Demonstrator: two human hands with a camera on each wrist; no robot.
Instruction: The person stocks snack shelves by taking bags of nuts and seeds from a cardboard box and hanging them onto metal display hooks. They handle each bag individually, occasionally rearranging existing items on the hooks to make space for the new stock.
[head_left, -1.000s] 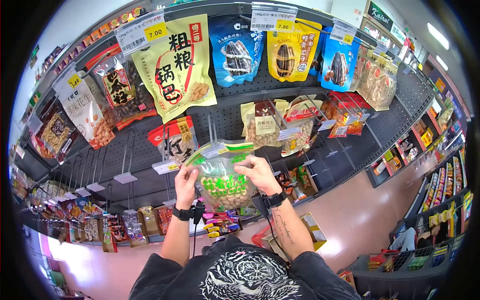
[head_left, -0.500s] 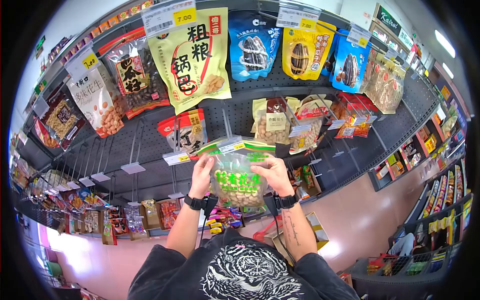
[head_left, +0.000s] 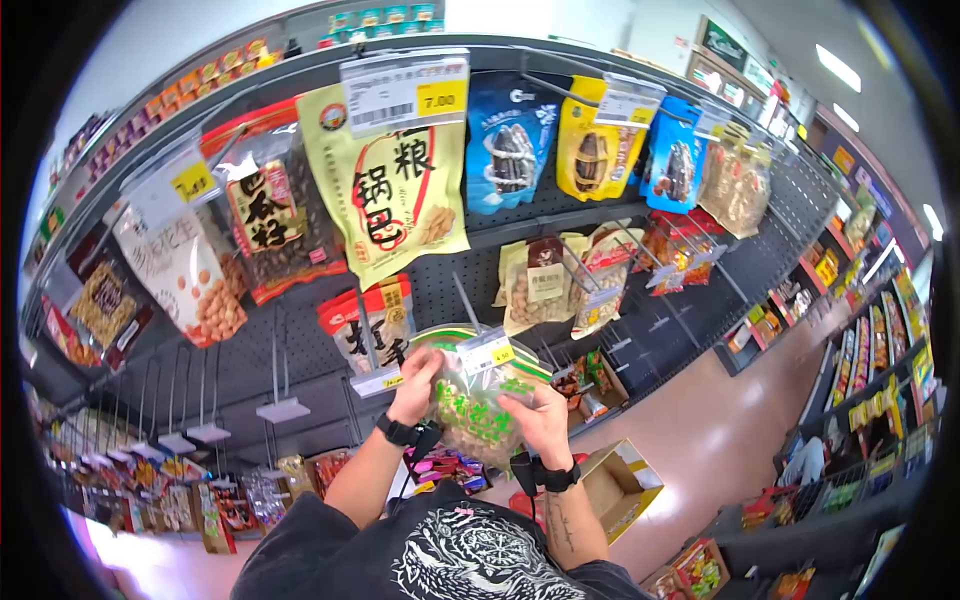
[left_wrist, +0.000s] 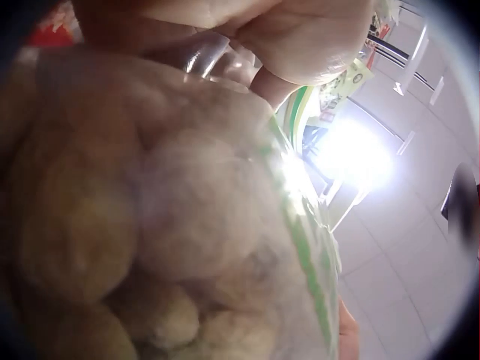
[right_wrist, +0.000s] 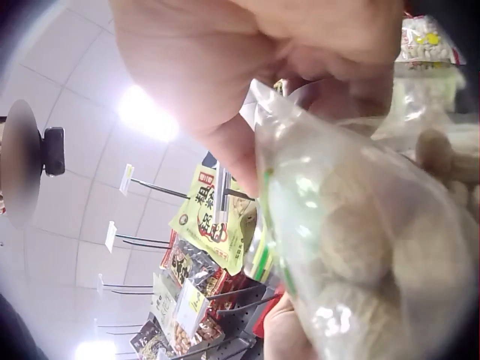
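Note:
A clear bag of peanuts (head_left: 472, 430) with green lettering and a green-edged top is in front of the lower hooks in the head view. My left hand (head_left: 414, 386) pinches its left edge, and my right hand (head_left: 542, 422) grips the right edge with the thumb on the front. A hook's price tag (head_left: 487, 352) overlaps the top of the bag. In the left wrist view the peanut bag (left_wrist: 180, 210) fills most of the picture close up, below the palm. The right wrist view shows its clear side (right_wrist: 352, 232) under the right hand.
Above hang a pale green rice-crust bag (head_left: 400, 220), a red-topped seed bag (head_left: 270, 210) and blue and yellow pouches. A red and white bag (head_left: 368, 325) hangs just left of the hands. Bare hooks stick out lower left. An open cardboard box (head_left: 620, 490) sits below right.
Both hands keep hold of the peanut bag, which now sits lower in the view and tilts, its right side down. The head view has shifted, so the shelf appears lower.

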